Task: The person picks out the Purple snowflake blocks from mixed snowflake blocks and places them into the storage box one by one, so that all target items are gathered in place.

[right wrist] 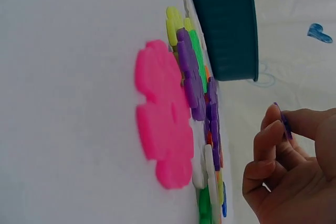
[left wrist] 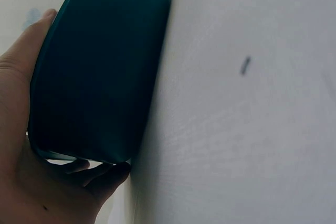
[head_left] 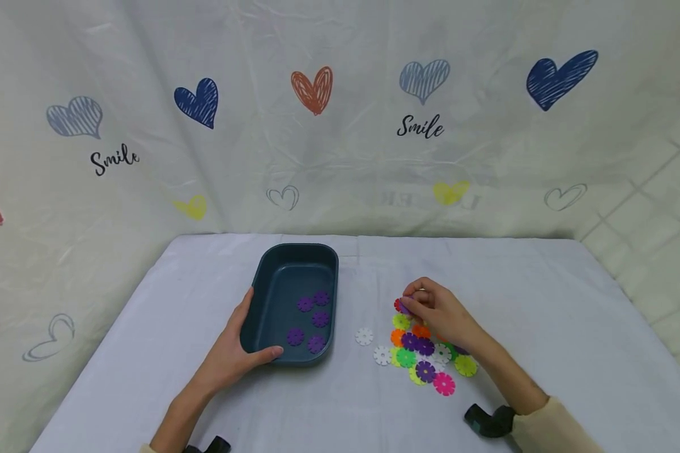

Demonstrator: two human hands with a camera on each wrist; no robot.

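At the near left corner of a dark teal tray [head_left: 289, 255], my left hand [head_left: 235, 349] grips it, thumb on the near rim and fingers along the left wall. Several purple flower-shaped discs [head_left: 320, 319] lie inside the tray. My right hand [head_left: 444, 314] pinches one purple flower-shaped disc [right wrist: 286, 125] between thumb and index finger, held above the far end of a pile of flower discs. That pile mixes colours, among them a pink disc [head_left: 444, 384], a green disc [head_left: 406, 358] and further purple discs [head_left: 425, 371]. Part of the pile is hidden under the right hand and forearm.
A white cloth [head_left: 175, 302] covers the table. Beside the pile, towards the tray, lies a white disc [head_left: 364, 336]. Behind the table hangs a pale curtain [head_left: 351, 151] printed with hearts.
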